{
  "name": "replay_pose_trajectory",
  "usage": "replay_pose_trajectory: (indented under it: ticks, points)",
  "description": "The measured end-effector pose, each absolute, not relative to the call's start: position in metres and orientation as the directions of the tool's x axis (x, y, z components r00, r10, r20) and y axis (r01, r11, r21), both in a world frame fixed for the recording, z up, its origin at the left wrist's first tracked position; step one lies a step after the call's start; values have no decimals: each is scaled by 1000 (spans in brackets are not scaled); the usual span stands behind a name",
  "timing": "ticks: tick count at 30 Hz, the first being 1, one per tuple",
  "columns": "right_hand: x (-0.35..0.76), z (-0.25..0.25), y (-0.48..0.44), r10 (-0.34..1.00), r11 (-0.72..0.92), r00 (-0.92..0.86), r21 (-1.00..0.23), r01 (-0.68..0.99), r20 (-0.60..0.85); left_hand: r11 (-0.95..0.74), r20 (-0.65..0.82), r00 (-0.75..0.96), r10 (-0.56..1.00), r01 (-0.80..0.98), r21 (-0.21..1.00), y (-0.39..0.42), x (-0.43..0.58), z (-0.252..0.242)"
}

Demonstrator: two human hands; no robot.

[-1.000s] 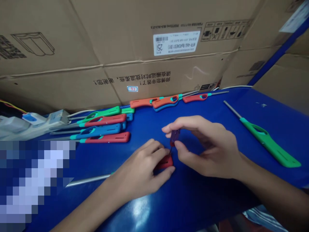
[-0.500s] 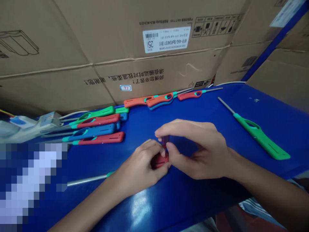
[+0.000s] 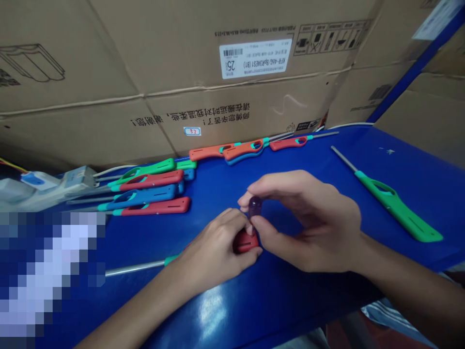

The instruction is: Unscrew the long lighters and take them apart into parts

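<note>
A red long-nosed lighter (image 3: pixel 246 241) lies on the blue table (image 3: pixel 254 300), its metal tube (image 3: pixel 134 267) pointing left. My left hand (image 3: pixel 214 254) is closed around its red handle and presses it to the table. My right hand (image 3: pixel 308 218) pinches a small purple-handled screwdriver (image 3: pixel 255 207) between thumb and forefinger. The tool stands upright with its tip down at the end of the red handle, right beside my left fingertips.
Several lighters (image 3: pixel 148 190) in green, red and blue lie in a row at the left. Orange ones (image 3: pixel 250 148) lie along the cardboard boxes (image 3: pixel 203 92) at the back. A single green lighter (image 3: pixel 395 206) lies at the right. A white power strip (image 3: pixel 47 186) sits at the far left.
My right hand has shifted slightly on the screwdriver, whose rounded top now shows above my fingers. My left hand keeps hold of the red lighter in the same spot.
</note>
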State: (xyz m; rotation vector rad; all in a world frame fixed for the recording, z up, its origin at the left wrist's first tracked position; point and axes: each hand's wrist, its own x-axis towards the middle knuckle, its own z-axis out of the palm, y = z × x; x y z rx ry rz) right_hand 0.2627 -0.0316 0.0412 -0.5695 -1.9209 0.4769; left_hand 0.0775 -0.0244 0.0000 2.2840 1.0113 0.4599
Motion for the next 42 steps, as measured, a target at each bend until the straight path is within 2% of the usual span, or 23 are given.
replay_pose_trajectory:
  ticks: [2, 8, 16, 20, 24, 30, 35, 42]
  points:
    - [262, 41, -32, 593, 801, -356, -572, 175, 722, -551, 98, 653, 751, 539, 637, -24, 78, 0]
    - [262, 46, -28, 534, 845, -396, -461, 271, 747, -558, 97, 659, 746, 539, 631, -26, 80, 2]
    - [263, 42, -34, 596, 801, -352, -566, 195, 722, -596, 118, 668, 735, 552, 583, -27, 79, 0]
    - [261, 45, -31, 529, 847, -408, -488, 210, 744, -582, 94, 674, 733, 549, 600, -27, 80, 0]
    - [261, 46, -30, 539, 839, -387, -438, 322, 748, -595, 76, 687, 722, 562, 575, -28, 79, 1]
    - [262, 45, -32, 520, 852, -444, -478, 212, 730, -635, 81, 703, 706, 579, 512, -27, 79, 2]
    - [262, 47, -30, 538, 842, -436, -434, 322, 721, -612, 71, 692, 719, 581, 536, -28, 79, 0]
    - [262, 40, -30, 545, 834, -400, -525, 169, 737, -619, 47, 706, 706, 585, 524, -28, 79, 3]
